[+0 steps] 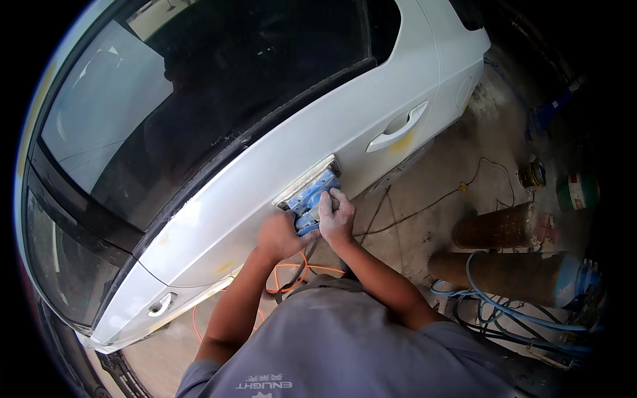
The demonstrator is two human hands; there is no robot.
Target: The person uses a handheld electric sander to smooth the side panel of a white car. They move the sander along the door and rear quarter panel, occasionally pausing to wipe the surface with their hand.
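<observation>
Both of my hands are on a blue sander with a long, pale, dusty pad. The pad lies against the white car door, below the window and to the left of a door handle. My left hand is closed around the near left part of the sander. On its right side my right hand grips the body, with the thumb on top and dust on the fingers. Most of the left fingers are hidden. Yellowish patches show on the paintwork near the handle and lower down the door.
An orange hose runs on the floor between me and the car. To my right lie two gas cylinders, with blue hoses bundled beside them. A dark cable crosses the floor toward a green-and-white can.
</observation>
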